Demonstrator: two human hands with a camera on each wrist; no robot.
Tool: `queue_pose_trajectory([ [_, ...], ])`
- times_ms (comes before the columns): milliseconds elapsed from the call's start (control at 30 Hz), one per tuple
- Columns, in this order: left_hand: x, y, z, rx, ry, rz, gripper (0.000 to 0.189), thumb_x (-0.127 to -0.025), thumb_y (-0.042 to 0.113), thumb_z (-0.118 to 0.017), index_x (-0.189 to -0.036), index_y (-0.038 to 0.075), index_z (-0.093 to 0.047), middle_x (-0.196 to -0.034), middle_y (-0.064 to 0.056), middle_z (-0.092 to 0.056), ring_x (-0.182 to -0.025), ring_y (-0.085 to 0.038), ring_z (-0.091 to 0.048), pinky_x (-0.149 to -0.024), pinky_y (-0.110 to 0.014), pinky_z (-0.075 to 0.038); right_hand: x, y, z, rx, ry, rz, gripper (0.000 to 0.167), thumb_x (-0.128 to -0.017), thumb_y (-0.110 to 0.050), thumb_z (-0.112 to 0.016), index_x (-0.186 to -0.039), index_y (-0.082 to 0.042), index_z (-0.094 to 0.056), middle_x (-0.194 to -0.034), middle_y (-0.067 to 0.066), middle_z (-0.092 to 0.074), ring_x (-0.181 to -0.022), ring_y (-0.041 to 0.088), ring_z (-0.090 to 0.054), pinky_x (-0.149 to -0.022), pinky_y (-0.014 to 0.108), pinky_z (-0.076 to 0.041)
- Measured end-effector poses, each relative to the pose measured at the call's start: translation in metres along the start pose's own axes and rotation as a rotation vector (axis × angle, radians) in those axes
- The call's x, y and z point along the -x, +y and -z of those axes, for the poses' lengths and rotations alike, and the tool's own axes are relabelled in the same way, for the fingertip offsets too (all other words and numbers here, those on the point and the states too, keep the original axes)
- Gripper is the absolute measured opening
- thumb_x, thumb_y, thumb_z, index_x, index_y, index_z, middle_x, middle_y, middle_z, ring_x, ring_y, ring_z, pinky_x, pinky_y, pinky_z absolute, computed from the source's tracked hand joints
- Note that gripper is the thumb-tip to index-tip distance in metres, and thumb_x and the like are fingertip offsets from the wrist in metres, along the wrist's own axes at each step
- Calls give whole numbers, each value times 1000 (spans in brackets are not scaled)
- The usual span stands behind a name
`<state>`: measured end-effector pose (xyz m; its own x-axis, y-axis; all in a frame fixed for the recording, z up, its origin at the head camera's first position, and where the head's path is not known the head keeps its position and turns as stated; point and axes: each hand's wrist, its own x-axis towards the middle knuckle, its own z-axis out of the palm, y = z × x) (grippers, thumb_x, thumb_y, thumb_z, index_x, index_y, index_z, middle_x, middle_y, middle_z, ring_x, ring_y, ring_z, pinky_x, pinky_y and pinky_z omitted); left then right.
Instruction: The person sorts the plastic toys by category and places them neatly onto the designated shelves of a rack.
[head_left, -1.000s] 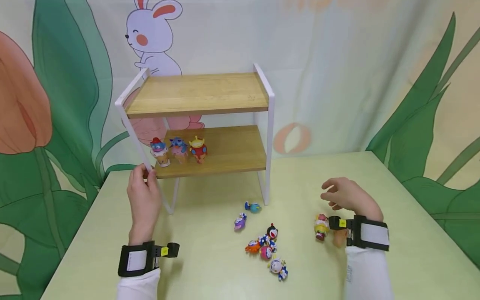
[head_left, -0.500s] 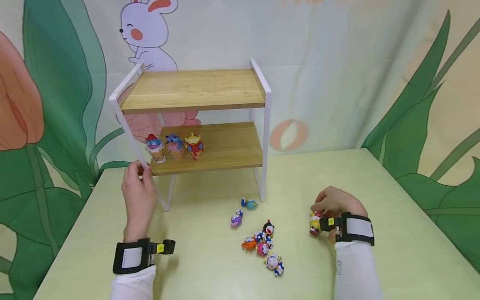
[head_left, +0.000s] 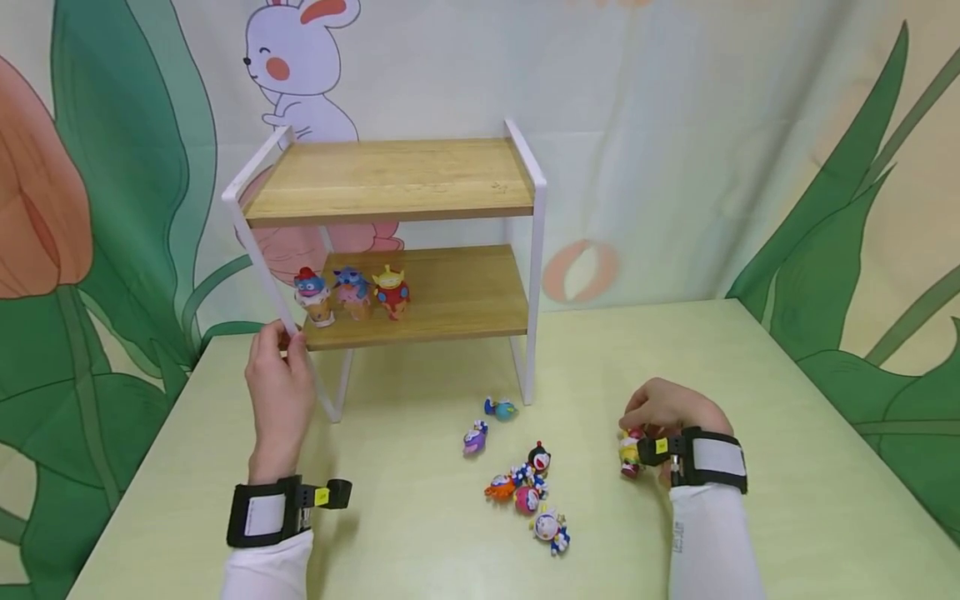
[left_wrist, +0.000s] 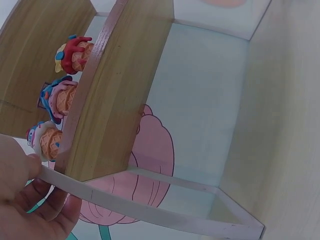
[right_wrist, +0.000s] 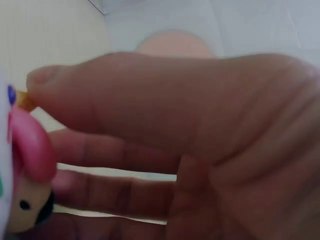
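Observation:
My left hand (head_left: 279, 392) grips the white side post of a two-tier wooden shelf rack (head_left: 397, 179) at the lower board's left corner; thumb and curled fingers show in the left wrist view. Over the table on the right, my right hand (head_left: 671, 406) pinches a small yellow and red toy figurine (head_left: 628, 457). In the right wrist view, the thumb and fingers are on this figurine (right_wrist: 35, 145), cut off by the frame edge. Three cone-shaped toy figurines stand upright on the lower board: red-hatted (head_left: 315, 297), blue-and-pink (head_left: 352, 293) and red-and-yellow (head_left: 392, 293).
Several small toys lie in a cluster (head_left: 525, 487) on the light green table, between the hands. A purple toy (head_left: 475, 438) and a teal one (head_left: 501, 408) lie nearer the rack's right leg. A printed curtain (head_left: 660, 150) hangs behind.
My right hand has come down and left onto the yellow and red figurine and now holds it. My left hand keeps its grip on the rack post.

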<state>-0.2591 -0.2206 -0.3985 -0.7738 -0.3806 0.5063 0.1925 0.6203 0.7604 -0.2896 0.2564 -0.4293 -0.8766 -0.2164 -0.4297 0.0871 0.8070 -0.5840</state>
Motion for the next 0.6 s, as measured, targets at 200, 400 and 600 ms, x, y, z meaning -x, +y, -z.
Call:
queue_pose_trajectory([
  [200,1,0,0,-15,10,-11,30,-104,13,-46,-127,-6,-48,-110,-19,-52,-96,-27,-52,-84,-43,-51,-2,0,-2,10,-6,35,19,-91,-23,-69,-92,-4,-70,-76,4,-63,-68,17,-57,-61,29,-46],
  [400,1,1,0,-11,12,-18,29,-104,11,-46,-127,-7,-48,-111,-21,-52,-97,-29,-52,-87,-48,-52,-2,1,-2,-42,0,40,27,-96,-27,-62,-83,-4,-67,-69,4,-57,-62,16,-52,-58,27,-42],
  [600,1,2,0,-7,10,-16,29,-104,11,-45,-127,-7,-48,-111,-22,-51,-97,-29,-52,-87,-48,-51,-1,2,-1,-83,-29,81,19,-94,-22,-65,-94,-4,-70,-76,7,-62,-66,19,-56,-64,31,-48],
])
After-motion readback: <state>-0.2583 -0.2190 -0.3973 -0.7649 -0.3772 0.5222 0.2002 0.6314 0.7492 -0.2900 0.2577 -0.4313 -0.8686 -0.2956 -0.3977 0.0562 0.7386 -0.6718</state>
